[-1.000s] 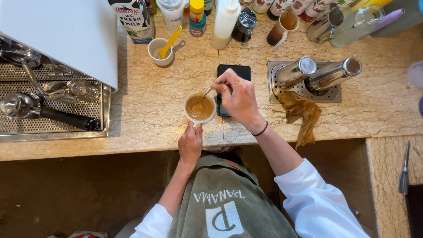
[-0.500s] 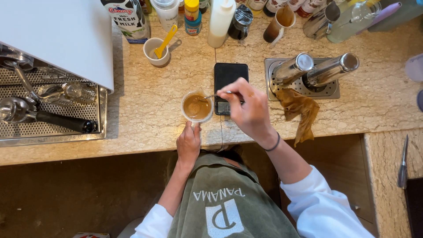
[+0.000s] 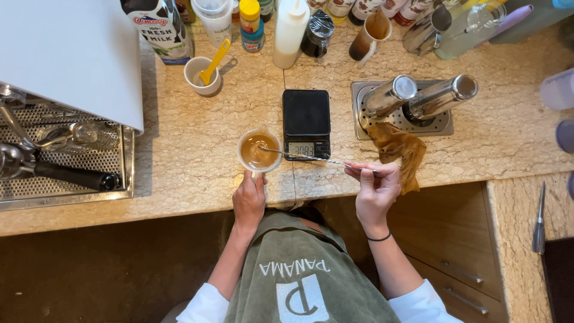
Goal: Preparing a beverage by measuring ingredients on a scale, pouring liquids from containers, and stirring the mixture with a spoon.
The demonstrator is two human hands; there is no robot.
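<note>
White long sleeves, olive-green apron with white lettering and logo, thin black band on right wrist

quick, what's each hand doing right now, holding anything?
Left hand: closed around the base of the cup of brown drink on the counter.
Right hand: fingers pinched on a long thin metal spoon reaching into the cup.
</note>
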